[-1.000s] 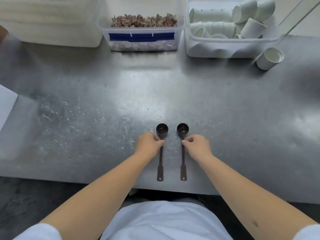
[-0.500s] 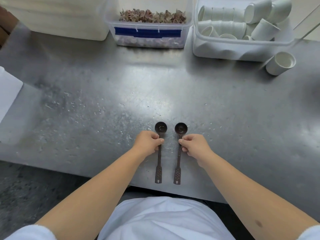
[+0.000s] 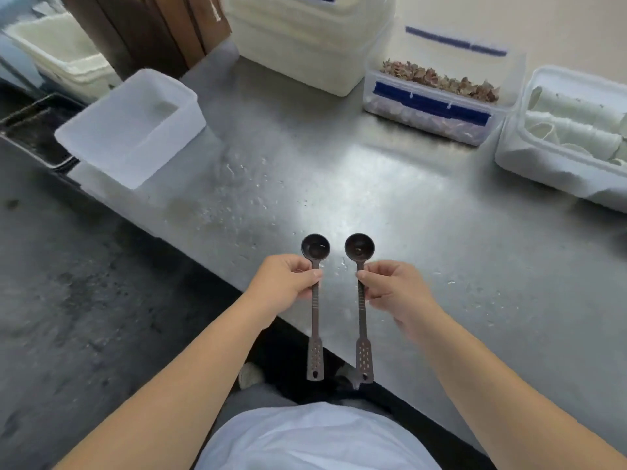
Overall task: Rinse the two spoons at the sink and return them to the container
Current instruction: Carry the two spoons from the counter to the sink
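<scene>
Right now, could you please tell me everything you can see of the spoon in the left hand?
The left spoon is dark brown, apparently plastic, with a small round bowl facing up and a long thin ribbed handle ending in a flat perforated tab. The left hand pinches it just below the bowl, holding it above the metal counter's near edge, roughly parallel to the other spoon.

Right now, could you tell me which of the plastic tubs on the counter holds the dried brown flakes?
The clear tub with the blue band, at the back between the big white tub and the tub of white cups.
</scene>
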`<state>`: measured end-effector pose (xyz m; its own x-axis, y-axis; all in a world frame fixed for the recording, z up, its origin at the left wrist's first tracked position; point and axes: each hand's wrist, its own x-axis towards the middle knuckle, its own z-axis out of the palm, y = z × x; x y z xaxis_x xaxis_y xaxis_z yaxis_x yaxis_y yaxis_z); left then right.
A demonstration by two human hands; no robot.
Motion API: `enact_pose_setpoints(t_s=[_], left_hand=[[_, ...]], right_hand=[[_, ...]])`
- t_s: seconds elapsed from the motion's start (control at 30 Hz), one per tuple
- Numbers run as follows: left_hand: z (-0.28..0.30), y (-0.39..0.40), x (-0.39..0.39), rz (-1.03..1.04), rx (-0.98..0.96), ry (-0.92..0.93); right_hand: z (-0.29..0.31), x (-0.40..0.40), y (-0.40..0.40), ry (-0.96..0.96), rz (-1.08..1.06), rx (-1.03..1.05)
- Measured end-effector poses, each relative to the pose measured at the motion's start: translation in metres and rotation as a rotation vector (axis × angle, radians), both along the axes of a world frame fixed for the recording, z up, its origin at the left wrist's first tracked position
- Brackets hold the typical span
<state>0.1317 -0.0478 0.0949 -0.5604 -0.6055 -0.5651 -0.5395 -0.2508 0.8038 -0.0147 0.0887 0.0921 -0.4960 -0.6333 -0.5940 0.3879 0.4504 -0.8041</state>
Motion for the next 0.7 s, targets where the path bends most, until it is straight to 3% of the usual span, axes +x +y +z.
enact_pose_setpoints(t_s=[0.23,0.43,0.7], left_hand=[[0.037,-0.042,0.139,0.247,-0.051,0.072],[0.05,-0.072,0.298,0.528,-0.129,0.054],[0.05,-0.071,0.484,0.98,-0.182,0.063]], right_hand=[[0.031,0.103,-0.098,0.07,0.342,-0.085],[0.043,0.245,-0.187,0.086,0.691,-0.111],[0.045,0.445,-0.263,-0.032,1.108,-0.18]])
